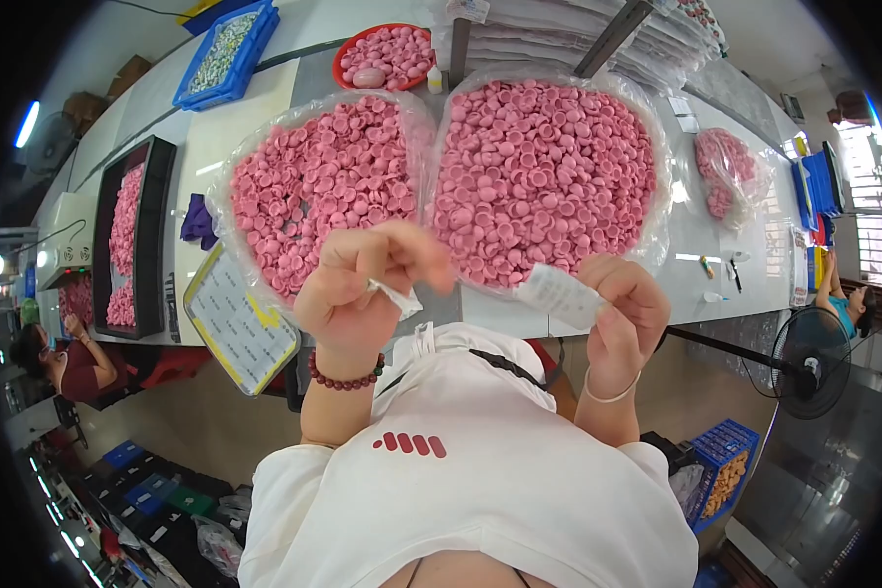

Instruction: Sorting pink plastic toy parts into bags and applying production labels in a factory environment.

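Right-hand grip (642,309) pinches a small white rectangular paper slip (559,296) by its right end; left-hand grip (348,299), partly motion-blurred, holds a thin white scrap (399,297), hard to make out.

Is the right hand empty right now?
No, the right hand pinches a white slip between thumb and fingers.

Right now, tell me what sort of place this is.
Probably a factory workshop: heaps of pink pieces on a long worktable, a black tray of more, and another person at the left.
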The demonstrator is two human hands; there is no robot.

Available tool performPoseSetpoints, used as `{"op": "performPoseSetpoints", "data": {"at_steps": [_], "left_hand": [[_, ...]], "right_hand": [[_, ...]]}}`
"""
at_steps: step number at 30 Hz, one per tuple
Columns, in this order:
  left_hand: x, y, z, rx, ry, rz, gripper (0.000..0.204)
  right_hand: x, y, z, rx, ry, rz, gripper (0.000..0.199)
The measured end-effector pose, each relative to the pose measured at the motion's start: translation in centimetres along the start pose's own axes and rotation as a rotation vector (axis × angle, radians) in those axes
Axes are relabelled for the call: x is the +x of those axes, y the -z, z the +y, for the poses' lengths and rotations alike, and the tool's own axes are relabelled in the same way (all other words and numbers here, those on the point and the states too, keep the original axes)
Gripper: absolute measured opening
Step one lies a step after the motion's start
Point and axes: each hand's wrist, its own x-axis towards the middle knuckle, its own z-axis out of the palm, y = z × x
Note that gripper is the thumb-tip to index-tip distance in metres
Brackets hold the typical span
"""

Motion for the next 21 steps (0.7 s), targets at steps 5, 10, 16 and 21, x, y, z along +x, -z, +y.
{"op": "performPoseSetpoints", "data": {"at_steps": [5, 10, 16, 21], "left_hand": [[-1.2, 0.7, -1.6, -0.124, 0.216, -0.147, 0.027], [-1.0, -1.4, -3.0, 0.103, 0.323, -0.053, 0.009], [-1.1, -0.7, -2.8, 0.141, 0.424, -0.171, 0.021], [-1.1, -1.1, -1.8, 0.345, 0.485, -0.110, 0.031]], "right_hand": [[-0.3, -1.4, 0.5, -0.028, -0.094, 0.189, 0.007], [0.6, -2.0, 1.0, -0.793, 0.637, -0.019, 0.008], [-0.5, -3.1, 0.9, -0.913, 0.766, -0.110, 0.014], [-0.6, -2.9, 0.3, -0.860, 0.784, -0.283, 0.015]]}}
